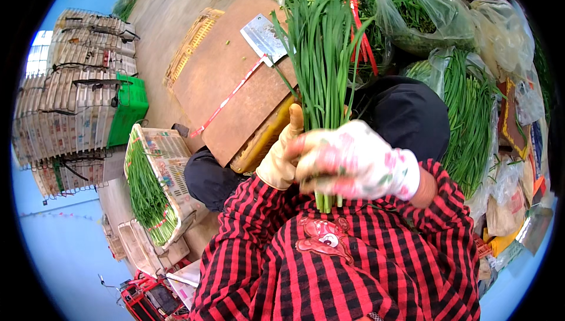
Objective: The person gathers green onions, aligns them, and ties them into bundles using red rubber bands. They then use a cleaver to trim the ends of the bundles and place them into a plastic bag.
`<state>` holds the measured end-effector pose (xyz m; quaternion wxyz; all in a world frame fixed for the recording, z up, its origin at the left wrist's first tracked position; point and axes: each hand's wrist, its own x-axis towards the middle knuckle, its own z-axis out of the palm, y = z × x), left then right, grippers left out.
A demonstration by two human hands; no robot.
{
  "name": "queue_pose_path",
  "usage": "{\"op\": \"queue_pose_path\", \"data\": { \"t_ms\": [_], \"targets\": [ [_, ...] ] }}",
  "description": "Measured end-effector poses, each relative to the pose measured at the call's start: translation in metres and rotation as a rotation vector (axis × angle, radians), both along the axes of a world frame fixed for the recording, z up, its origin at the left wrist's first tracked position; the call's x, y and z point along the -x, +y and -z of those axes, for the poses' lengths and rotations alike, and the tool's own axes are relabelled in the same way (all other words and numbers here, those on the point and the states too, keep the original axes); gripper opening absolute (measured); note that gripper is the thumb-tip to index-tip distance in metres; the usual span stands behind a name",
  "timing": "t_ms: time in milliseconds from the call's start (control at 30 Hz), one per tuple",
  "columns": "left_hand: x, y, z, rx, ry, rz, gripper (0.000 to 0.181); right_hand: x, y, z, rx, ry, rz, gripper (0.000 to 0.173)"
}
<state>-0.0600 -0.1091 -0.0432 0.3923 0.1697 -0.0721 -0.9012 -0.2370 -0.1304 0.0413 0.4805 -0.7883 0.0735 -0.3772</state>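
Note:
A bunch of long green garlic chives point(320, 65) stands upright before my chest, leaves up and pale stem ends down. My left hand point(280, 155), in a cream glove, holds the bunch from behind, thumb raised at its left side. In a white floral glove, my right hand point(357, 162) crosses in front of the stems. Motion blurs its fingers, so their grip is unclear. Cut stem ends show below it. Beyond my hands, a metal cleaver point(265, 38) lies on a brown board point(234, 87), and a red-and-white tie strip point(229, 96) stretches across that board.
Under the board is a yellow crate point(265, 138). Red tie strips point(359, 25) hang right of the bunch. Plastic bags of chives point(468, 113) crowd the right. At left stand a crate with tied chives point(148, 188) and stacked white crates point(66, 109) beside a green one point(130, 109).

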Motion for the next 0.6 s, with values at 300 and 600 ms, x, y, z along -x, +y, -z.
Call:
{"op": "queue_pose_path", "data": {
  "t_ms": [300, 600],
  "targets": [
    [0.017, -0.060, -0.044, -0.090, -0.466, -0.200, 0.029, 0.006, 0.056, 0.008, -0.193, 0.011, -0.102, 0.028],
    [-0.029, -0.099, -0.069, 0.137, -0.404, -0.476, 0.015, 0.051, 0.028, -0.038, -0.323, -0.513, -0.578, 0.018]
  ]
}}
